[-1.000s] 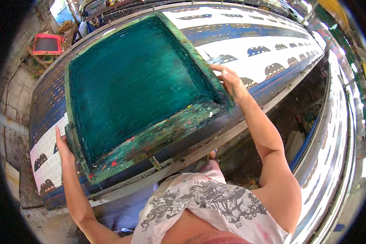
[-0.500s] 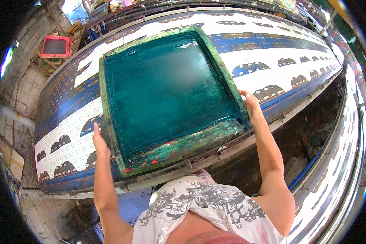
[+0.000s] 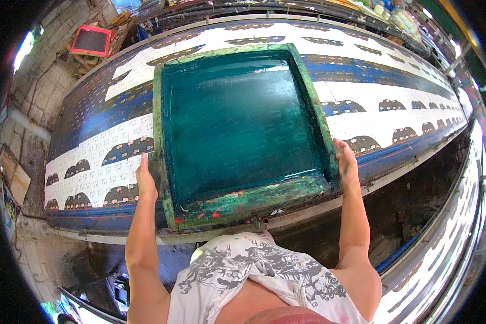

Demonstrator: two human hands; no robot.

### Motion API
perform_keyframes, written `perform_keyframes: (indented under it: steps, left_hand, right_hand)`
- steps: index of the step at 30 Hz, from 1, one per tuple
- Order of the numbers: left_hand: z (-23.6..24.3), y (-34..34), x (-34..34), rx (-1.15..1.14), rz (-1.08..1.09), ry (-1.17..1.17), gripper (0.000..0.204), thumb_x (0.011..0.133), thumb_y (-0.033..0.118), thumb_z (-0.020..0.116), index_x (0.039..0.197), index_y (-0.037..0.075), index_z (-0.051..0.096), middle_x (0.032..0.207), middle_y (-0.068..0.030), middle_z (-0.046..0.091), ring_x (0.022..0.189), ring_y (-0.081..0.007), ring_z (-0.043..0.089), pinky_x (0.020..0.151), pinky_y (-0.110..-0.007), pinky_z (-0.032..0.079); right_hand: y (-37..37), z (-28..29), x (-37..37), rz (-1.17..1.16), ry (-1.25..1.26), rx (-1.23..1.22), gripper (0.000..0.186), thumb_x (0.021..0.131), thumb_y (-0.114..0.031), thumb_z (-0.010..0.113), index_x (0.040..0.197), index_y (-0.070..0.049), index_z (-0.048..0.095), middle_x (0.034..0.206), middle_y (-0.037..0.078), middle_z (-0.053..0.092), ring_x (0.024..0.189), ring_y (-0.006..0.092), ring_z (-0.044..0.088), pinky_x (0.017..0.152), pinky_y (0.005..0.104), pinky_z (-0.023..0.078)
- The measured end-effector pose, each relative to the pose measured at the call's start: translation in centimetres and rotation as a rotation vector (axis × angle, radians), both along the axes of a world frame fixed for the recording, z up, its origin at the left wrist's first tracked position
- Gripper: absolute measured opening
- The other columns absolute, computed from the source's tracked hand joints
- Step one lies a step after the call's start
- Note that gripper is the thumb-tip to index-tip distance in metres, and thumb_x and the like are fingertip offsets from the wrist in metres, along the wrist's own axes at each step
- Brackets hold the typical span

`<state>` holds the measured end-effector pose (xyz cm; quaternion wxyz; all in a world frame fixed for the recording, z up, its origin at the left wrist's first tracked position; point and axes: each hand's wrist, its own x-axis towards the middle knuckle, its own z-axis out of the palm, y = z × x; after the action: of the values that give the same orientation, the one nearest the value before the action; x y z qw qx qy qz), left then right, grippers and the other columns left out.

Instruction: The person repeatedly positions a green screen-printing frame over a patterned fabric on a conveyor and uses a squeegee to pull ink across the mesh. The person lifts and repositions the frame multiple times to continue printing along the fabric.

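A large screen-printing frame (image 3: 232, 208) with a weathered green rim and a glossy teal inner surface (image 3: 235, 124) lies over the long printing table, among white sheets (image 3: 124, 124) printed with dark half-round shapes. My left hand (image 3: 148, 178) grips the frame's left side, its fingers pointing forward and partly hidden at the edge. My right hand (image 3: 346, 162) holds the opposite side, fingers curled against the rim. Both forearms reach up from the lower edge, either side of my printed white shirt.
A red-rimmed screen (image 3: 90, 40) rests on wooden scraps at the back left, by a block wall (image 3: 43, 75). Cluttered shelving (image 3: 394, 21) runs behind the table. A second long rail-edged table (image 3: 443, 254) lies at the right, with a dark gap between.
The frame has moved rightward along the table with both my hands on it and sits straighter in view. More printed sheets show to its left.
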<state>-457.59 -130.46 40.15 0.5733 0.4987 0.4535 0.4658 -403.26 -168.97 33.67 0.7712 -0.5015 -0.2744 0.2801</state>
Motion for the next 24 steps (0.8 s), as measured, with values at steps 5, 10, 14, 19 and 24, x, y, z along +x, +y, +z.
perform_keyframes:
  steps: [5,10,14,19,24]
  left_hand:
    - [-0.4,-0.4,0.9,0.104,0.052,0.127,0.065,0.113,0.049,0.058,0.136,-0.012,0.066,0.136,-0.0155,0.07,0.123,-0.0227,0.063,0.111,-0.039,0.045]
    - [0.5,-1.2,1.6,0.177,0.087,0.18,0.062,0.113,0.049,0.057,0.126,-0.01,0.072,0.126,-0.0145,0.072,0.114,-0.0215,0.062,0.105,-0.039,0.047]
    - [-1.2,-0.6,0.7,0.102,0.149,0.291,0.069,0.108,0.06,0.06,0.094,-0.006,0.073,0.095,-0.0085,0.07,0.09,-0.0197,0.057,0.087,-0.04,0.048]
    - [-4.9,2.8,2.5,0.151,0.137,0.475,0.083,0.105,0.07,0.057,0.078,-0.008,0.067,0.078,-0.0201,0.064,0.078,-0.0292,0.055,0.077,-0.049,0.045]
    - [-3.4,1.5,1.3,0.1,0.139,0.616,0.095,0.103,0.077,0.048,0.095,-0.014,0.075,0.1,-0.038,0.073,0.102,-0.049,0.07,0.094,-0.055,0.05]
  right_hand:
    - [-1.2,-1.7,2.2,0.069,-0.014,-0.035,0.078,0.104,-0.057,0.06,0.154,0.003,0.054,0.157,0.019,0.057,0.146,0.0316,0.052,0.124,0.0446,0.035]
    - [0.2,0.4,1.0,-0.082,-0.435,-0.362,0.054,0.104,-0.034,0.07,0.146,-0.002,0.065,0.149,0.016,0.064,0.138,0.0325,0.058,0.116,0.0439,0.044]
    - [2.0,4.7,-7.0,-0.164,-1.127,-0.37,0.041,0.09,-0.011,0.083,0.13,-0.009,0.076,0.138,0.021,0.069,0.135,0.0413,0.061,0.117,0.0496,0.047]
    - [1.7,4.7,-16.5,0.408,-1.311,-0.234,0.038,0.088,-0.018,0.086,0.125,-0.012,0.079,0.131,0.015,0.073,0.127,0.038,0.066,0.109,0.05,0.053]
    - [3.0,5.2,-19.6,0.399,-1.583,-0.36,0.049,0.089,-0.017,0.082,0.137,-0.014,0.073,0.134,0.012,0.072,0.126,0.0336,0.067,0.107,0.048,0.052]
